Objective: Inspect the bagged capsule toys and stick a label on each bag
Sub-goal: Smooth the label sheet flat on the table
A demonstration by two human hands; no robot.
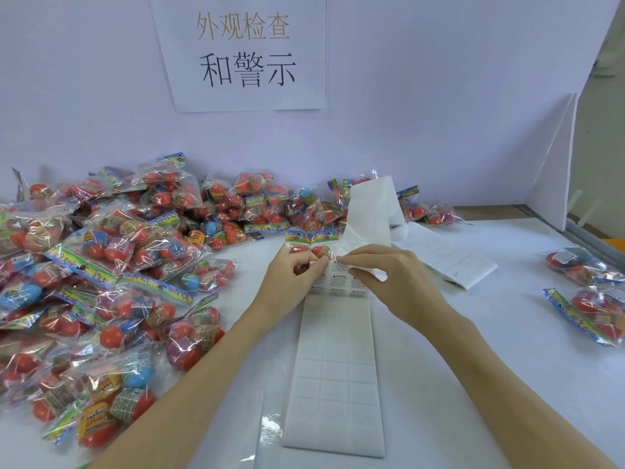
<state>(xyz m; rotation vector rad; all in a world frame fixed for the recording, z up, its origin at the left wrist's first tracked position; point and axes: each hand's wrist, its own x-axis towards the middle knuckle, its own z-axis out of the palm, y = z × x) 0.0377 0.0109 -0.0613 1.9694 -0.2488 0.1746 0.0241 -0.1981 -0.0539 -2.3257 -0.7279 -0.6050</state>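
We work at a white table (473,350) under a wall sign (243,52) reading 外观检查 和警示. Our left hand (291,279) grips a bag of capsule toys (311,247) over the label strip (334,367), while our right hand (392,275) pinches a label (338,265) headed "WARNING" just beside it. Unchecked bags (101,265) are heaped at our left.

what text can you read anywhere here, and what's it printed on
"外观检查" in faded gold, on the white paper sign taped to the wall.
"和警示" in black, same sign.
"WARNING" on the white labels of the sticker strip under both hands; the lines below it are too small to read.
Colourful headers and capsule wrappers of the clear plastic bags: too blurred.
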